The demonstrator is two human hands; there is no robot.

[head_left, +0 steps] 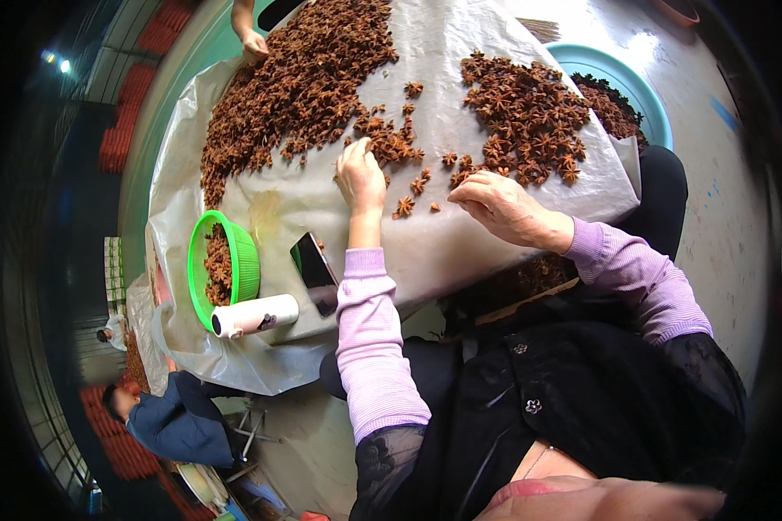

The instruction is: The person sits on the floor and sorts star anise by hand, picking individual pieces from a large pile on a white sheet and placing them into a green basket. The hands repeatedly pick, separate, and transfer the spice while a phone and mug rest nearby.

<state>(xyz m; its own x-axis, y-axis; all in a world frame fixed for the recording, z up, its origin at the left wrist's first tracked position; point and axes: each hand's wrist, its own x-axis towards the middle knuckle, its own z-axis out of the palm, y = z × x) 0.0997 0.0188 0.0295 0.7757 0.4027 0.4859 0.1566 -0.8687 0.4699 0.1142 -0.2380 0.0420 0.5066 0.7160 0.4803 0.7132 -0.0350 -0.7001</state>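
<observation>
Dried star anise lies on a pale plastic sheet [423, 39] in a large heap [300, 84] and a smaller pile [528, 117] to its right. My left hand [363, 174] is at the large heap's near edge, beside a loose cluster [388, 140]; its curled fingers hide whatever may be between them. At the near edge of the smaller pile, my right hand [505, 205] has its thumb and fingertips drawn together, and I cannot tell whether it holds a piece. A few single star anise pods [405, 207] are scattered between my hands.
On the left are a green plastic basket [247, 260] of star anise, a white bottle [260, 316] and a phone [314, 270]. A blue tub [658, 111] stands at the right. Another person's hand [254, 44] touches the heap's far edge. A seated person [179, 417] is lower left.
</observation>
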